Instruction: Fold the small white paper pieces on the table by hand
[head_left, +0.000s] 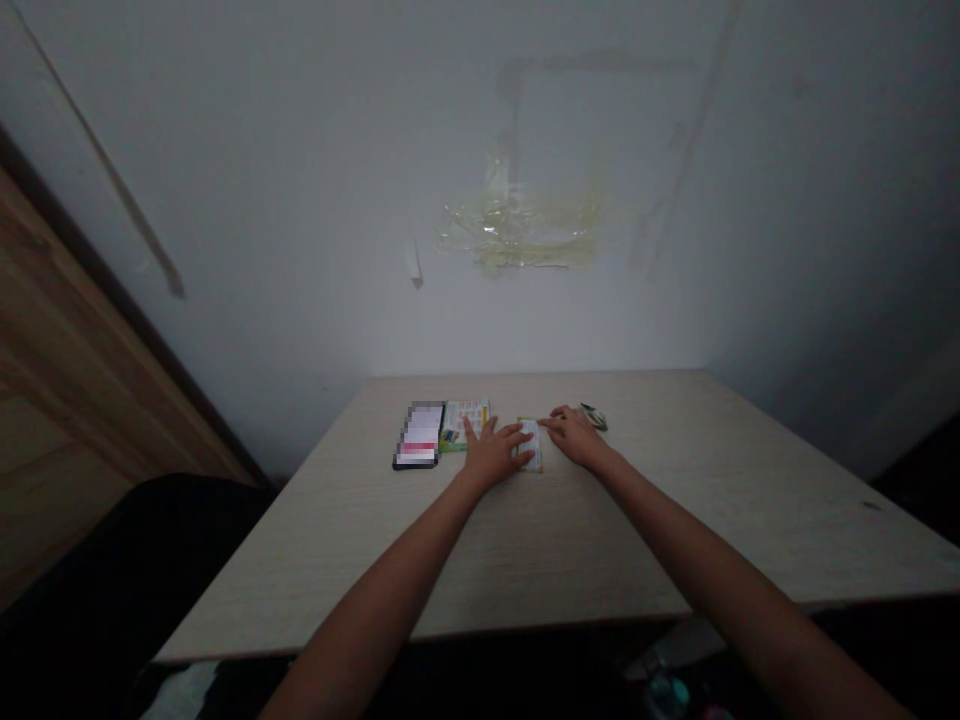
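Note:
My left hand (491, 458) lies palm down with its fingers spread, the fingertips pressing on a small printed card or paper (537, 445). The thumb side of that hand covers part of a larger colourful printed packet or leaflet (465, 413), green along its lower edge. At the upper right of the small card rests my right hand (577, 438), fingers stretched out and the index fingertip at the card's edge. Just behind the right hand is a small dark-and-pale flat item (595, 416), partly hidden; its kind is unclear.
A phone (418, 436) with a lit, blurred screen lies left of the printed packet. The pale wooden table (337, 560) meets a wall (300, 200) bearing peeling tape (525, 235). Wooden panelling (75, 350) stands at the left. Below the front edge is a bottle-like object (667, 690).

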